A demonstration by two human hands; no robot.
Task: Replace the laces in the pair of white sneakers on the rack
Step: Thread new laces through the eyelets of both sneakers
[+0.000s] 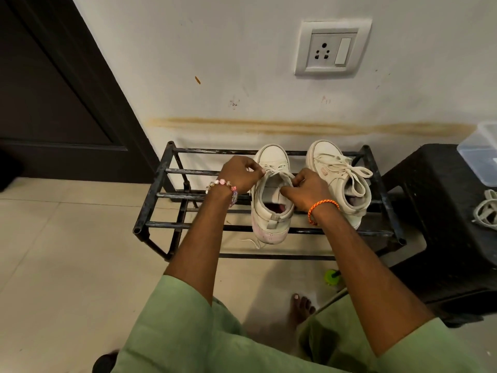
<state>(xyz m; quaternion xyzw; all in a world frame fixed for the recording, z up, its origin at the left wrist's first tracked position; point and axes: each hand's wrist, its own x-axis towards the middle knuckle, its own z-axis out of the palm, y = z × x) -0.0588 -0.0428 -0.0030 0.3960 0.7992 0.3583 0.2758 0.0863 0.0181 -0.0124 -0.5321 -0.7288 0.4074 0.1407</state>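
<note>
Two white sneakers stand toes to the wall on a black metal rack (161, 195). The left sneaker (270, 211) is partly unlaced, with a lace (278, 168) threaded only near its toe. My left hand (239, 172) pinches that lace at the shoe's left eyelet row. My right hand (305, 189) pinches the lace at the right eyelet row, over the tongue. A loose lace end (252, 242) hangs below the heel. The right sneaker (340, 181) is fully laced and tied in a bow.
A black plastic stool (441, 211) stands right of the rack, bearing a clear plastic box (481, 154) and a bundle of pale laces (486, 210). A green cap (331, 277) lies on the tiled floor by my bare foot (301, 309). A dark door (53, 90) is at left.
</note>
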